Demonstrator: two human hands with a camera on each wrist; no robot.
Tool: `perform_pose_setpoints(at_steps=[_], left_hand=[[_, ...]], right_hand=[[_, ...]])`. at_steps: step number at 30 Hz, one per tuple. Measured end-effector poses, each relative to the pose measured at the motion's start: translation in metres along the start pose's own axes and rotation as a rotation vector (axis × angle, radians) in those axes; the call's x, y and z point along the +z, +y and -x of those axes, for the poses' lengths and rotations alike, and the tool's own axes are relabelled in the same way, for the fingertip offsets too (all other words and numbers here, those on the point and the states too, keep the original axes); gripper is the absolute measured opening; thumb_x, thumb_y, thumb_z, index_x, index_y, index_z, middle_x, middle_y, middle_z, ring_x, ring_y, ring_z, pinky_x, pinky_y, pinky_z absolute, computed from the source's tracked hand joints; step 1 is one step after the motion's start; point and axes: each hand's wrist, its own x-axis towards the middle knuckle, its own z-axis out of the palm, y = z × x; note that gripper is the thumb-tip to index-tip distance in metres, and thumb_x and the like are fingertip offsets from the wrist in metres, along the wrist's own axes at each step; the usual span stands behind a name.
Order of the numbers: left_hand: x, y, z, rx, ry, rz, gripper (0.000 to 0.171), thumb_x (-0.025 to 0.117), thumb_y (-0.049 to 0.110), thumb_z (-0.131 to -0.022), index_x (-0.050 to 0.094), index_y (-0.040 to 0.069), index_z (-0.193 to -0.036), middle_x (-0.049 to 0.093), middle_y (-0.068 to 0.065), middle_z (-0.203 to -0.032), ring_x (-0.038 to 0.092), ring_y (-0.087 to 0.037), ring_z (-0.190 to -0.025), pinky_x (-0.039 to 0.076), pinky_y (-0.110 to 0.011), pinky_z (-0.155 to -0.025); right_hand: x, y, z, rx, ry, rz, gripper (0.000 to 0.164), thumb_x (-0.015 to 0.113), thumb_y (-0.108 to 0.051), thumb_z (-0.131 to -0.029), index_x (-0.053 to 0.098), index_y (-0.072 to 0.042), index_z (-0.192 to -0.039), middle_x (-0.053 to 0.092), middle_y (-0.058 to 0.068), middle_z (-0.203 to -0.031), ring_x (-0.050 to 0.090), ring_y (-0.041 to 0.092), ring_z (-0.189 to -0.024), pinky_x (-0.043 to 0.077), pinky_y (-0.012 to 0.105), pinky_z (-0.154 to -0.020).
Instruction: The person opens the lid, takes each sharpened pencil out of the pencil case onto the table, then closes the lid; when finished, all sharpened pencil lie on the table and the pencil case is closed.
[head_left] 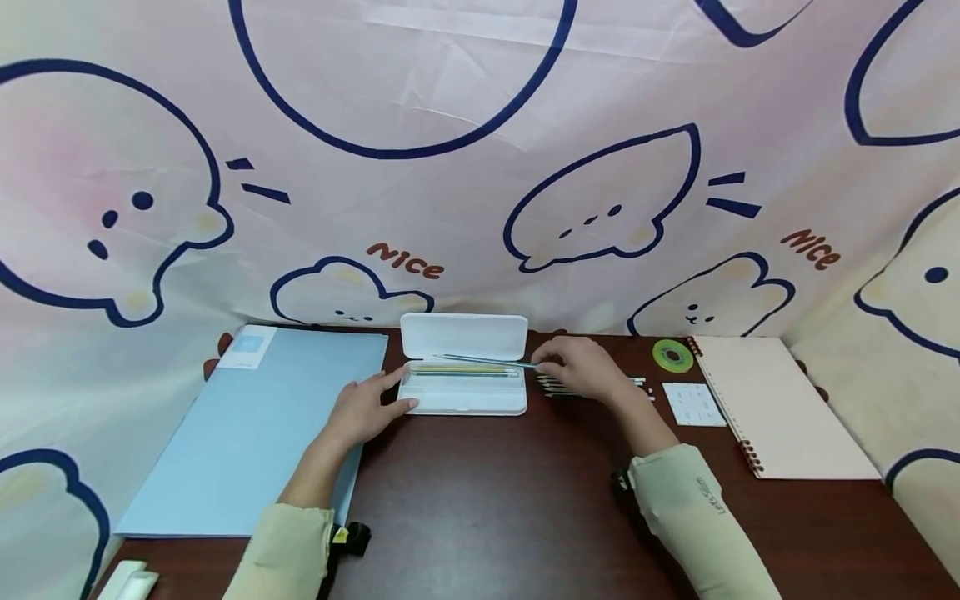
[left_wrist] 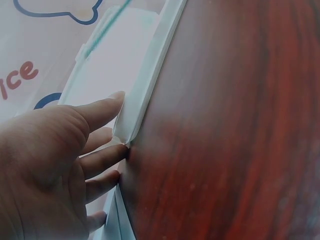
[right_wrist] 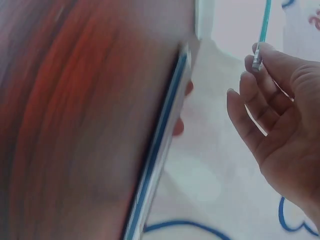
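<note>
A white pencil case (head_left: 465, 402) lies on the table with its lid (head_left: 465, 337) raised at the back. A few pencils (head_left: 468, 372) lie inside along its rear side. My left hand (head_left: 367, 410) touches the case's left end, thumb (left_wrist: 107, 111) near the front rim and the other fingers fairly straight against the end. Between thumb and fingertips, my right hand (head_left: 585, 367) pinches a teal pencil (head_left: 480, 360) by its metal-banded end (right_wrist: 257, 62). The pencil points left, above the case. Several more pencils (head_left: 553, 388) lie under and beside the right hand, partly hidden by it.
A large blue folder (head_left: 247, 442) covers the table's left. On the right lie a green disc (head_left: 672, 356), a white printed card (head_left: 693, 404) and a spiral notebook (head_left: 787, 408). A patterned curtain (head_left: 480, 208) stands behind the table. A white object (head_left: 129, 581) is at lower left.
</note>
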Motion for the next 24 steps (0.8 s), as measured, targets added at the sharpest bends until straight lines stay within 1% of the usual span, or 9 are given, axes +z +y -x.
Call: perform_pose_setpoints(at_steps=[3,6,13,16,19,24], left_hand=[[-0.001,0.001,-0.001,0.001,-0.005,0.000,0.069,0.064,0.041,-0.098,0.038,0.018,-0.158,0.045,-0.027,-0.154,0.038,-0.046,-0.146,0.015,-0.067,-0.123],[-0.002,0.002,0.000,0.006,-0.006,-0.001,0.068,0.064,0.041,-0.099,0.038,0.017,-0.157,0.046,-0.028,-0.153,0.038,-0.046,-0.146,0.015,-0.067,-0.123],[-0.001,0.003,0.003,0.009,-0.008,-0.004,0.068,0.063,0.040,-0.099,0.038,0.017,-0.157,0.046,-0.029,-0.153,0.039,-0.047,-0.145,0.016,-0.068,-0.122],[0.001,0.003,0.002,0.011,-0.009,-0.005,0.068,0.063,0.040,-0.099,0.038,0.018,-0.158,0.046,-0.029,-0.153,0.039,-0.047,-0.145,0.016,-0.068,-0.122],[0.001,0.002,0.002,0.011,-0.010,-0.005,0.068,0.063,0.040,-0.099,0.038,0.018,-0.158,0.046,-0.029,-0.153,0.039,-0.047,-0.145,0.016,-0.068,-0.122],[0.000,0.002,0.001,0.005,-0.003,-0.006,0.068,0.064,0.040,-0.099,0.038,0.018,-0.158,0.046,-0.030,-0.152,0.040,-0.048,-0.144,0.017,-0.068,-0.122]], right_hand=[[-0.010,0.013,0.011,0.034,0.027,-0.028,0.010,0.069,-0.026,-0.098,0.077,-0.022,-0.103,0.074,-0.005,-0.102,0.062,0.016,-0.090,0.055,0.042,-0.087],[-0.018,0.025,0.021,0.061,0.042,-0.038,0.012,0.067,-0.027,-0.099,0.077,-0.022,-0.105,0.075,-0.004,-0.104,0.062,0.016,-0.091,0.055,0.042,-0.088],[-0.030,0.053,0.042,0.042,0.063,-0.044,0.015,0.066,-0.025,-0.100,0.076,-0.018,-0.108,0.075,0.000,-0.107,0.064,0.017,-0.091,0.055,0.042,-0.083],[-0.035,0.061,0.052,0.047,0.055,-0.040,0.016,0.066,-0.024,-0.100,0.076,-0.017,-0.110,0.075,0.002,-0.109,0.065,0.017,-0.092,0.054,0.042,-0.082],[-0.038,0.068,0.061,0.072,0.045,-0.037,0.017,0.065,-0.022,-0.100,0.076,-0.015,-0.111,0.075,0.004,-0.110,0.064,0.018,-0.091,0.055,0.041,-0.080],[-0.042,0.078,0.071,0.103,0.047,-0.032,0.018,0.065,-0.020,-0.100,0.076,-0.012,-0.111,0.075,0.006,-0.108,0.064,0.019,-0.089,0.056,0.040,-0.079]])
